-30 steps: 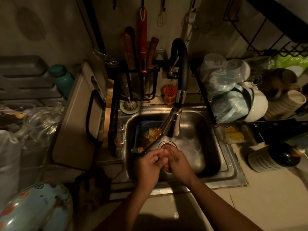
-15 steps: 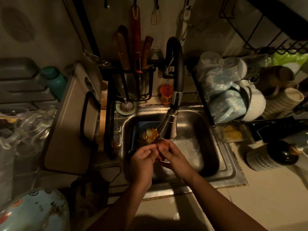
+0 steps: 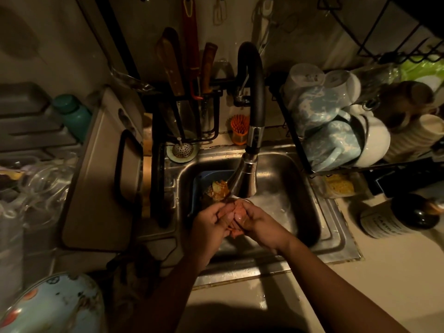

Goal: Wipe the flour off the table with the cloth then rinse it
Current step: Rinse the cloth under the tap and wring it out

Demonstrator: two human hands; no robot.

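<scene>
Cloth (image 3: 236, 228), a small pinkish wad, sits squeezed between your two hands over the sink (image 3: 336, 239), just below the spray head of the faucet (image 3: 245, 181). Your left hand (image 3: 210, 224) curls its fingers round the cloth from the left, and your right hand (image 3: 260, 224) wraps round it from the right. The fingers of both meet over it, and only a little of the fabric shows between them. A pale, wet sheen lies on the sink floor just to the right of your hands. Behind your left hand, a blue basket (image 3: 199, 181) stands in the back left corner of the sink with yellowish food scraps (image 3: 217, 188) in it. On the back rim, a round metal drain plug (image 3: 182, 150) lies beside an orange cup (image 3: 239, 129). Behind these, a black rack holds several knives (image 3: 170, 66) upright against the wall. A pale cutting board (image 3: 101, 179) with a black handle leans at the left of the sink, with a teal bottle (image 3: 74, 114) behind it. To the right, a dish rack (image 3: 295, 140) holds blue-and-white mugs (image 3: 331, 143) and white cups tipped on their sides. A dark bottle (image 3: 403, 217) lies on the surface (image 3: 396, 280) to the right of the sink, well apart from your hands.
</scene>
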